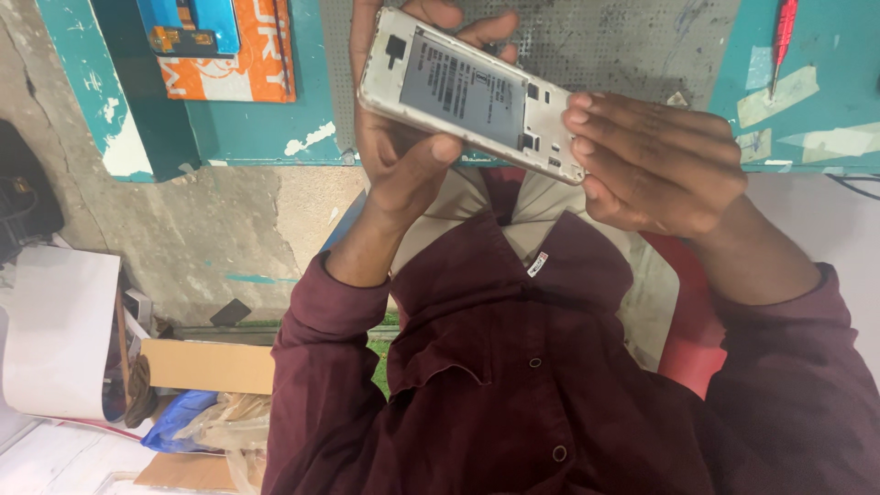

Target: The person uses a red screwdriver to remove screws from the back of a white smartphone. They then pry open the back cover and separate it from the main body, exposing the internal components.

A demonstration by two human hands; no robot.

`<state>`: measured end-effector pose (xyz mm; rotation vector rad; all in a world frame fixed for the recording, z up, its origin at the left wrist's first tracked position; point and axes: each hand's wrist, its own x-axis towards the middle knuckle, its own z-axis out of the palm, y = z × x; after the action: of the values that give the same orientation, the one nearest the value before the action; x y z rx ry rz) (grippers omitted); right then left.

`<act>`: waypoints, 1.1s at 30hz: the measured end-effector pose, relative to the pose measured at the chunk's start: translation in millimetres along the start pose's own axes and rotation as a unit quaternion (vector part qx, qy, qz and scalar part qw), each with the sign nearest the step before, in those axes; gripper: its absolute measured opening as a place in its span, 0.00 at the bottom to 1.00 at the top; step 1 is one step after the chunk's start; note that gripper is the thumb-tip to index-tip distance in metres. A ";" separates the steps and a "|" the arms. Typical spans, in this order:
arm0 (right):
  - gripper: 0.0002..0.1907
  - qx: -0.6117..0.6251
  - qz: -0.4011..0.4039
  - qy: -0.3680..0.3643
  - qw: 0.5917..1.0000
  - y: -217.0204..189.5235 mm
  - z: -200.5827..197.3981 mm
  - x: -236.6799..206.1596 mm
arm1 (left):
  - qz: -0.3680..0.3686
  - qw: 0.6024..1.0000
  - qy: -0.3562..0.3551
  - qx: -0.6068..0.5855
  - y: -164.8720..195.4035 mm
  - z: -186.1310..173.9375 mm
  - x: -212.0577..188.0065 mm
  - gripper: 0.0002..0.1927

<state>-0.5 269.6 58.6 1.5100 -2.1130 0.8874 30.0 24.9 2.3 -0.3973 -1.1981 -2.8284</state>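
Head view: hands gripping phone

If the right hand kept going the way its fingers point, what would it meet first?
The right hand points left, fingertips already on the end edge of the opened white phone; the phone is first, with the left hand gripping it behind.

A single head-worn camera looks steeply down the wearer's own chest and maroon shirt, close to both raised hands, with the teal workbench edge at the frame's top and the concrete floor far below at left.
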 end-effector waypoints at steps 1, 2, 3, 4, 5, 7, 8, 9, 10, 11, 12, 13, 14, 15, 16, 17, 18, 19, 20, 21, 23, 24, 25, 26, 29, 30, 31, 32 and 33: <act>0.07 0.011 0.004 0.007 1.000 0.3 0.1 -0.6 | 0.004 1.000 0.002 0.011 -2.1 -0.2 -1.5 0.51; 0.07 0.022 0.009 0.013 1.000 0.5 0.4 -1.2 | 0.007 1.000 0.005 0.021 -4.4 -0.5 -2.3 0.49; 0.07 0.032 0.013 0.019 0.999 0.8 1.0 -1.7 | 0.009 0.999 0.010 0.037 -5.5 0.2 -5.4 0.47; 0.07 0.038 0.014 0.024 0.999 0.9 1.8 -2.0 | 0.010 0.999 0.015 0.049 -6.7 0.2 -6.9 0.44; 0.07 0.043 0.014 0.030 0.999 1.1 2.9 -2.1 | 0.012 0.998 0.019 0.061 -7.3 0.6 -9.0 0.42; 0.08 0.060 0.027 0.037 0.997 0.3 4.2 -2.3 | 0.016 0.997 0.026 0.077 -8.9 0.8 -10.5 0.39; 0.08 0.072 0.039 0.039 0.996 -0.3 4.3 -1.9 | 0.018 0.996 0.028 0.084 -9.5 1.3 -11.0 0.38; 0.09 0.084 0.051 0.041 0.994 -1.4 4.1 -1.8 | 0.022 0.995 0.027 0.090 -10.3 1.4 -10.9 0.38; 0.09 0.081 0.061 0.039 0.994 -2.7 3.3 -1.3 | 0.022 0.995 0.028 0.092 -10.6 1.7 -10.9 0.37; 0.09 0.078 0.070 0.036 0.994 -4.7 1.9 -1.1 | 0.022 0.995 0.030 0.095 -11.2 1.7 -10.8 0.37; 0.09 0.076 0.080 0.033 0.993 -6.6 0.6 -0.3 | 0.019 0.995 0.033 0.093 -11.3 1.9 -10.7 0.38; 0.10 0.078 0.086 0.028 0.993 -8.5 -0.9 0.6 | 0.016 0.995 0.035 0.092 -11.3 2.0 -10.7 0.38; 0.10 0.080 0.091 0.022 0.992 -10.0 -2.4 1.7 | 0.012 0.995 0.038 0.092 -11.3 2.1 -10.8 0.38; 0.11 0.082 0.097 0.017 0.992 -11.3 -3.6 3.2 | 0.008 0.995 0.041 0.091 -10.8 2.2 -11.2 0.38; 0.11 0.083 0.099 0.015 0.992 -12.2 -4.6 4.6 | 0.007 0.995 0.042 0.092 -10.9 2.3 -11.3 0.38; 0.11 0.083 0.101 0.015 0.991 -12.8 -5.3 6.4 | 0.005 0.995 0.044 0.094 -10.5 2.4 -11.6 0.38; 0.11 0.083 0.103 0.014 0.991 -13.4 -6.5 7.7 | 0.006 0.994 0.044 0.096 -11.0 2.7 -11.6 0.38; 0.11 0.081 0.105 0.011 0.991 -13.8 -7.4 9.1 | 0.007 0.994 0.042 0.099 -11.0 2.9 -11.8 0.38; 0.11 0.080 0.108 0.008 0.991 -14.6 -8.4 10.1 | 0.007 0.994 0.041 0.101 -11.0 3.2 -12.0 0.38; 0.11 0.079 0.110 0.005 0.991 -15.0 -8.9 10.8 | 0.007 0.994 0.038 0.103 -10.7 3.0 -12.1 0.38; 0.10 0.070 0.105 0.007 0.992 -16.0 -9.1 11.3 | 0.007 0.993 0.035 0.112 -10.8 3.1 -12.4 0.38; 0.10 0.066 0.103 0.008 0.993 -16.2 -8.9 11.2 | 0.006 0.992 0.036 0.118 -11.1 3.1 -12.5 0.38; 0.10 0.064 0.105 0.009 0.992 -16.5 -8.5 10.6 | 0.010 0.992 0.033 0.125 -11.7 2.8 -12.0 0.38; 0.10 0.062 0.107 0.010 0.992 -16.6 -7.9 9.9 | 0.015 0.991 0.029 0.131 -12.2 2.3 -11.7 0.38; 0.08 0.040 0.119 0.005 0.992 -17.3 -7.5 6.8 | 0.037 0.989 0.013 0.145 -16.0 0.1 -9.6 0.37; 0.08 0.030 0.124 0.001 0.992 -17.9 -7.9 5.7 | 0.042 0.988 0.011 0.147 -16.8 -1.0 -9.3 0.36; 0.07 0.031 0.129 -0.002 0.991 -18.2 -8.4 4.9 | 0.047 0.988 0.007 0.147 -17.5 -1.6 -9.7 0.36; 0.07 0.033 0.135 -0.005 0.990 -19.1 -8.6 4.0 | 0.051 0.988 0.004 0.147 -18.4 -2.5 -10.1 0.36; 0.07 0.035 0.141 -0.009 0.989 -19.6 -8.7 3.4 | 0.056 0.988 -0.001 0.145 -18.9 -2.8 -11.1 0.37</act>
<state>16.3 269.0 72.3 1.2727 -2.3696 1.0570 37.4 35.4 -15.6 -0.4332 -1.5075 -2.5096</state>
